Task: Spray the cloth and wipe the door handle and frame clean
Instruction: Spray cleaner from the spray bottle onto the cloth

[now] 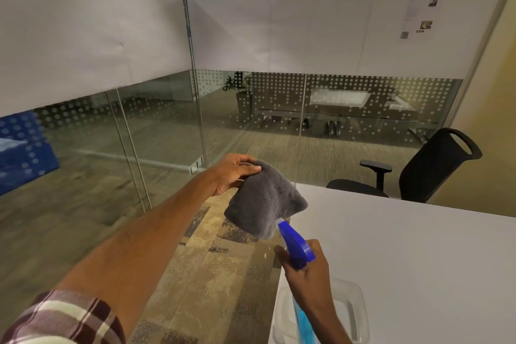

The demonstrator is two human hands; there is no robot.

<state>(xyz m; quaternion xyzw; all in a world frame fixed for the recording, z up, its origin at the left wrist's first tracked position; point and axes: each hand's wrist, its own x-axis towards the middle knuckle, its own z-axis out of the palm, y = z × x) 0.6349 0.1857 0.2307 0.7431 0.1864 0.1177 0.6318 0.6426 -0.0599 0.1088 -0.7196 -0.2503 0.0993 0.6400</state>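
My left hand (233,173) pinches the top edge of a grey microfibre cloth (264,198), which hangs down in front of me over the carpet. My right hand (307,274) grips a spray bottle (296,243) with a blue trigger head and blue liquid; its nozzle points at the lower part of the cloth, almost touching it. A glass door (83,134) with a metal frame post (195,78) stands to the left and ahead. No door handle shows clearly.
A white table (418,260) fills the lower right, with a clear plastic container (351,313) at its near edge under my right wrist. A black office chair (427,167) stands behind the table. Glass partitions with dotted film and white panels enclose the room.
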